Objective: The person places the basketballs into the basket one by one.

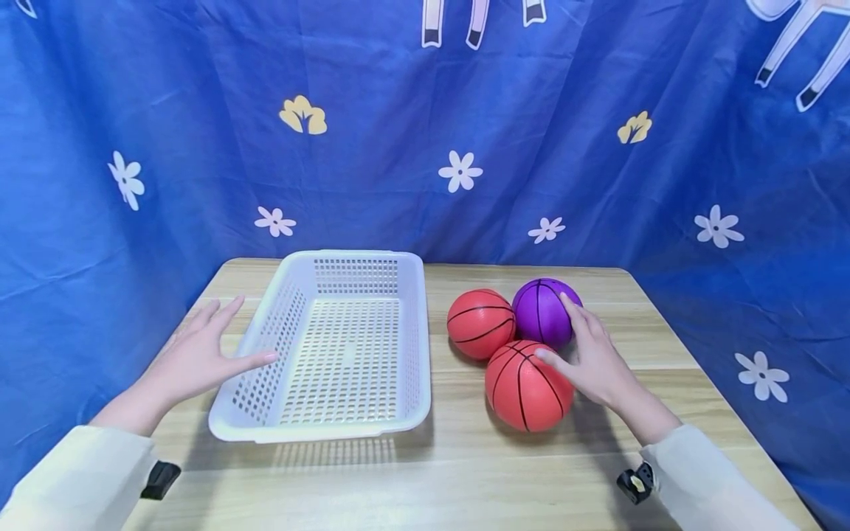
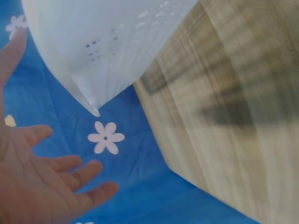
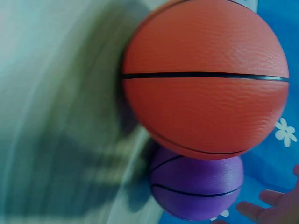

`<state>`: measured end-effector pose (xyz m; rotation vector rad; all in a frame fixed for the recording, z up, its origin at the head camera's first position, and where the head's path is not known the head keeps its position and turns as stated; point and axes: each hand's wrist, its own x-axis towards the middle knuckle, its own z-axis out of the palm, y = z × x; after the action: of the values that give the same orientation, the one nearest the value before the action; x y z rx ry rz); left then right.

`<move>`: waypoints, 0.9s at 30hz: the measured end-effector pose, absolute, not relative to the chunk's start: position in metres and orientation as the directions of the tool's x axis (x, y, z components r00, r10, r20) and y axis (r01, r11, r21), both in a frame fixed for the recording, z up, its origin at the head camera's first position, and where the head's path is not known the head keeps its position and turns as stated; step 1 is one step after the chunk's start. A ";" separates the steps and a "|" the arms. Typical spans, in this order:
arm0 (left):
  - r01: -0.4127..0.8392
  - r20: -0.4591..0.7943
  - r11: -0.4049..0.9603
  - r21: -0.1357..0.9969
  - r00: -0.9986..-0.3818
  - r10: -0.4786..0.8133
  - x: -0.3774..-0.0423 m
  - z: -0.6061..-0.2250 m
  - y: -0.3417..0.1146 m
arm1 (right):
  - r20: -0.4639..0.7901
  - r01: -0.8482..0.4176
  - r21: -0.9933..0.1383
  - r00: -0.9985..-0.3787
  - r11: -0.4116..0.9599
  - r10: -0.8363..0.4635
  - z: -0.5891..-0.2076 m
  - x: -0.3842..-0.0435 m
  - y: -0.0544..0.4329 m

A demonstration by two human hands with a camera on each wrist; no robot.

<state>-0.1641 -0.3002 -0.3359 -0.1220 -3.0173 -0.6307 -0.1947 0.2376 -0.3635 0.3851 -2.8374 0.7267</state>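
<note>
A white plastic basket [image 1: 418, 354] with perforated walls stands on the left half of the table. My left hand [image 1: 195, 358] hovers by its left side, fingers spread and holding nothing; in the left wrist view the palm [image 2: 37, 182] is apart from the basket. To the basket's right, three toy basketballs sit close together: a small red ball [image 1: 481, 323], a purple ball [image 1: 536, 313] behind, and a larger red ball [image 1: 527, 387] in front. Over the right side of the purple and front red balls, my right hand [image 1: 594, 361] has its fingers extended; whether it touches them I cannot tell.
The light wood table [image 1: 478, 487] has its back edge against a blue curtain [image 1: 372, 162] printed with flowers. More curtain hangs along the left and right sides. A black strap sits at each wrist, below the white sleeves [image 1: 86, 476].
</note>
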 end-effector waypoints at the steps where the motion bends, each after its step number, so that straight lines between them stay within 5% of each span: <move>1: 0.089 0.065 0.909 0.407 -0.996 0.069 -0.165 -0.338 -0.303 | 0.242 -0.300 -0.455 -0.948 0.839 -0.207 -0.366 -0.194 0.238; 27: 0.039 -0.086 0.679 0.733 -0.985 0.149 -0.173 -0.362 -0.338 | 0.193 -0.431 -0.620 -0.893 0.656 -0.406 -0.389 -0.182 0.257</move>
<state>-0.1734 -0.3381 -0.3616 -0.1686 -3.0045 -1.3063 -0.1819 0.2567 -0.3890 0.7142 -2.8244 1.0722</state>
